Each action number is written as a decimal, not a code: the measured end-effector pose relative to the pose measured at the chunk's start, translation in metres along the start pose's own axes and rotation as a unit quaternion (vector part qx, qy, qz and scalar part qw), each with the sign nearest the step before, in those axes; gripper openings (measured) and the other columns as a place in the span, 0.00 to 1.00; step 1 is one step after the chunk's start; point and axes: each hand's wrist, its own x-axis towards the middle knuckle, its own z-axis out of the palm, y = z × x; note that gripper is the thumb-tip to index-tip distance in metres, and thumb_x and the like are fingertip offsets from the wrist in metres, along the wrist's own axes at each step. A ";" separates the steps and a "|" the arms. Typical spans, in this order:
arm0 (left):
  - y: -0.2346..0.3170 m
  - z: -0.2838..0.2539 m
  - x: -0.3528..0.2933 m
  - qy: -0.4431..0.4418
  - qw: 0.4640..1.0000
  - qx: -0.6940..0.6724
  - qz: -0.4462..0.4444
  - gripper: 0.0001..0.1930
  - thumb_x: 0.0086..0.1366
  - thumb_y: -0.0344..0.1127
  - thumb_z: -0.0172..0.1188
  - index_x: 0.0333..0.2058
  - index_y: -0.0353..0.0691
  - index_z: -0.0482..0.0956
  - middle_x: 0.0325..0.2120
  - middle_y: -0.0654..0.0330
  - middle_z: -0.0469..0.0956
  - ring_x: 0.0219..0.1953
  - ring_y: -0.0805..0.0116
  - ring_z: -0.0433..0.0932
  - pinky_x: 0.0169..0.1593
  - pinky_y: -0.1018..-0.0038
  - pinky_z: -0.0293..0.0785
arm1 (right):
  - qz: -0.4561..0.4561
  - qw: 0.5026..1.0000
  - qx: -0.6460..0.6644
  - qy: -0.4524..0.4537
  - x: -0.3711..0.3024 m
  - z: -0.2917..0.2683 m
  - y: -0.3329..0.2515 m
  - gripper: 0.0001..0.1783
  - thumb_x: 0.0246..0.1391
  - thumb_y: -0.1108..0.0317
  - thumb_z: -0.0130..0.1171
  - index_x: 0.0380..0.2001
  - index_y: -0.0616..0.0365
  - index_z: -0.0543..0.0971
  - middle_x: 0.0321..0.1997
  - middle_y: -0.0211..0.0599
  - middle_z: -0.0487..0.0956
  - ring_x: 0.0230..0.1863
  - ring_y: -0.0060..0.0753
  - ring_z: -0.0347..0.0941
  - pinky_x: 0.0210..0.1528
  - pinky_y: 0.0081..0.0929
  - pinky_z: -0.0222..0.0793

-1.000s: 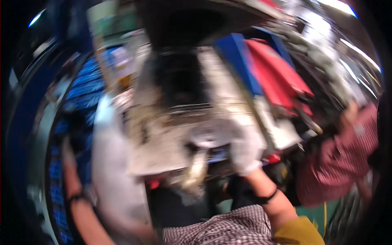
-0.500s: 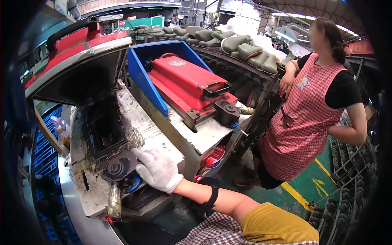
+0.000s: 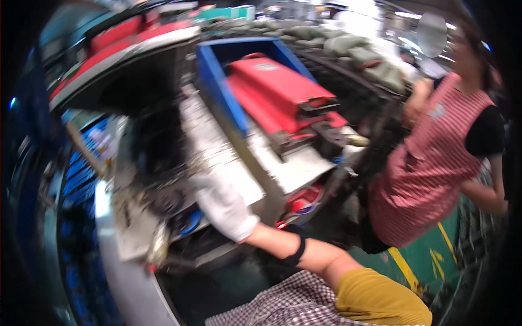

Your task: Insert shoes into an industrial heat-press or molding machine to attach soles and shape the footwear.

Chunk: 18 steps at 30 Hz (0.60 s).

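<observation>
The white-gloved right hand lies flat and open on the grey metal machine bed, holding nothing, so work seems unfinished.

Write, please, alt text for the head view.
A white-gloved right hand rests on a worn grey machine, a black band on its wrist. Beside it stands a red machine; a person in a red checked apron stands at right.
</observation>
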 end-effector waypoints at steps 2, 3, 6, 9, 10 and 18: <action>-0.026 0.036 0.017 -0.107 0.990 0.043 0.076 0.31 0.66 0.38 0.68 0.63 0.30 0.70 0.54 0.41 0.80 0.52 0.54 0.81 0.60 0.58 0.79 | -0.129 0.991 -0.034 -0.002 0.016 -0.010 -0.022 0.15 0.65 0.79 0.58 0.54 0.63 0.81 0.45 0.42 0.81 0.47 0.40 0.78 0.54 0.36 0.74; 0.014 0.139 0.017 -0.179 0.978 0.019 0.106 0.38 0.63 0.41 0.69 0.69 0.33 0.67 0.55 0.46 0.81 0.56 0.54 0.80 0.66 0.59 0.75 | -0.163 0.983 -0.078 -0.021 0.017 -0.019 -0.035 0.16 0.63 0.80 0.59 0.53 0.63 0.81 0.46 0.43 0.82 0.49 0.41 0.78 0.56 0.37 0.74; 0.249 0.260 0.013 -0.233 0.728 -0.520 -0.381 0.40 0.67 0.52 0.58 0.72 0.35 0.63 0.67 0.49 0.71 0.66 0.49 0.72 0.68 0.53 0.73 | -0.135 0.962 0.037 -0.233 0.028 0.000 -0.083 0.23 0.58 0.75 0.60 0.57 0.65 0.79 0.46 0.48 0.81 0.49 0.52 0.78 0.56 0.44 0.74; 0.309 0.310 0.020 -0.291 0.576 -0.657 -0.391 0.37 0.69 0.51 0.61 0.70 0.35 0.67 0.65 0.47 0.73 0.67 0.50 0.71 0.73 0.52 0.66 | 0.048 0.876 0.153 -0.455 0.042 0.053 -0.097 0.41 0.69 0.60 0.58 0.77 0.65 0.56 0.73 0.63 0.67 0.67 0.48 0.73 0.70 0.35 0.68; 0.313 0.326 0.025 -0.309 0.553 -0.665 -0.395 0.37 0.69 0.51 0.61 0.70 0.35 0.67 0.65 0.47 0.73 0.67 0.50 0.71 0.73 0.52 0.66 | 0.151 0.839 0.252 -0.458 0.041 0.073 -0.098 0.47 0.70 0.64 0.59 0.80 0.66 0.45 0.76 0.58 0.64 0.70 0.39 0.71 0.72 0.31 0.65; 0.419 0.478 0.060 -0.489 0.723 -0.466 -0.143 0.30 0.79 0.48 0.52 0.71 0.37 0.66 0.67 0.52 0.73 0.67 0.63 0.72 0.71 0.65 0.66 | 0.226 0.873 0.371 -0.220 0.111 0.071 -0.081 0.48 0.60 0.58 0.61 0.78 0.64 0.56 0.62 0.47 0.77 0.61 0.31 0.73 0.66 0.27 0.66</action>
